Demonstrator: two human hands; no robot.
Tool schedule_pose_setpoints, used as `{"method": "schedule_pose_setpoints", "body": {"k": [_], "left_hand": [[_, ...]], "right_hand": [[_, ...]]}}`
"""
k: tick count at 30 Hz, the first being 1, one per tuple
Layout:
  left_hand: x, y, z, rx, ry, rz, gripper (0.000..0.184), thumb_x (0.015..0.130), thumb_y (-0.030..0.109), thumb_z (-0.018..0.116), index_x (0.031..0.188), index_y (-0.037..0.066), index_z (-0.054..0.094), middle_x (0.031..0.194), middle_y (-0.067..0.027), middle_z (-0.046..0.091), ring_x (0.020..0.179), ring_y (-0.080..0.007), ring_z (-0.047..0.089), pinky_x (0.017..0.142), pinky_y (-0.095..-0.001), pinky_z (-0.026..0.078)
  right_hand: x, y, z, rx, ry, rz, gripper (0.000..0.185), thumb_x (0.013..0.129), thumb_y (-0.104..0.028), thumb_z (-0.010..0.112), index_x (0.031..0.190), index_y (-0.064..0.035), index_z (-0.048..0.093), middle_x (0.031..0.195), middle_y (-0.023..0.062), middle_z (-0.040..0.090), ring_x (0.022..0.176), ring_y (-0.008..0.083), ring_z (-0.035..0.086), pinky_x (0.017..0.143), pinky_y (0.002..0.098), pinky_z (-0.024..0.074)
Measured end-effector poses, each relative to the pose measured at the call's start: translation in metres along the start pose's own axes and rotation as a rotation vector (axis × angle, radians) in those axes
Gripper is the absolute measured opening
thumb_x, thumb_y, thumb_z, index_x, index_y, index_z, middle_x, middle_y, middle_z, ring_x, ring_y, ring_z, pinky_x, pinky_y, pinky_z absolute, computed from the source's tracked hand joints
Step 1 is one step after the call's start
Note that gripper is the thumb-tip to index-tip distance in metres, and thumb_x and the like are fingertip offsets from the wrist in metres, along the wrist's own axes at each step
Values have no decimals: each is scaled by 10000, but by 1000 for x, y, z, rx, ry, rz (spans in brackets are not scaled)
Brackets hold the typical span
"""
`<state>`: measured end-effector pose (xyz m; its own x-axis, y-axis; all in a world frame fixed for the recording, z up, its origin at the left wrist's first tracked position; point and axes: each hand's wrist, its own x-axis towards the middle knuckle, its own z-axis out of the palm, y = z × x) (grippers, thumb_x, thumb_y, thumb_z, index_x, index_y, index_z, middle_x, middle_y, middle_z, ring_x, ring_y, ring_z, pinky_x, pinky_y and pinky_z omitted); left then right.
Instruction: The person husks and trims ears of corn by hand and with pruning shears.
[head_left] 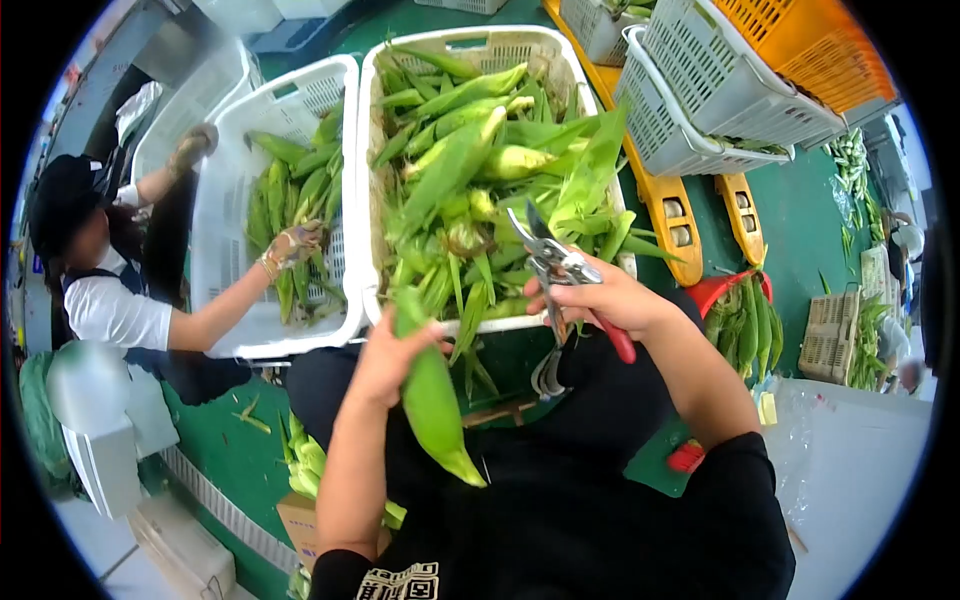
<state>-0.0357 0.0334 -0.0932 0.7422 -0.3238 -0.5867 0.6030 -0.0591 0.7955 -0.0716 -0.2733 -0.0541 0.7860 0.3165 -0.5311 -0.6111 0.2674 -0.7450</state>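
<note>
My left hand is closed around a green ear of corn in its husk, which slants down over my lap. In my right hand is a pair of pruning shears with a red handle, its blades apart and pointing up over the crate. Below that hand hangs a curved metal piece; whether it belongs to the shears I cannot tell. Right in front of me stands a white crate heaped with husked-in corn ears and loose leaves.
On the left, a co-worker's gloved hand reaches into a second white crate with corn. A yellow pallet jack and stacked crates stand to the right. Corn ears fill a red container by my right side.
</note>
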Motion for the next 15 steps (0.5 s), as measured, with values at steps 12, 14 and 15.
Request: {"method": "schedule_pose_setpoints", "body": {"k": [12,14,15], "left_hand": [[-41,82,-4,273,-128,1629,433,779,154,738,1087,109,438,888,-83,590,749,-260,625,773,-457,502],[-51,88,8,362,-250,1647,432,779,162,746,1078,116,437,877,-78,599,730,-259,632,752,-449,504],[-55,87,13,403,-292,1667,432,780,166,750,1073,120,436,872,-75,603,720,-258,635,742,-445,505]], "right_hand": [[-22,77,80,29,-287,229,404,883,-137,673,1250,-77,515,1136,58,617,927,134,607,662,295,518],[-15,71,84,69,-258,260,320,874,-137,659,1163,-70,541,1061,37,606,925,128,604,642,299,518],[-12,62,84,99,-241,275,314,871,-130,655,1156,-65,540,1057,37,603,932,133,603,634,302,519]]}}
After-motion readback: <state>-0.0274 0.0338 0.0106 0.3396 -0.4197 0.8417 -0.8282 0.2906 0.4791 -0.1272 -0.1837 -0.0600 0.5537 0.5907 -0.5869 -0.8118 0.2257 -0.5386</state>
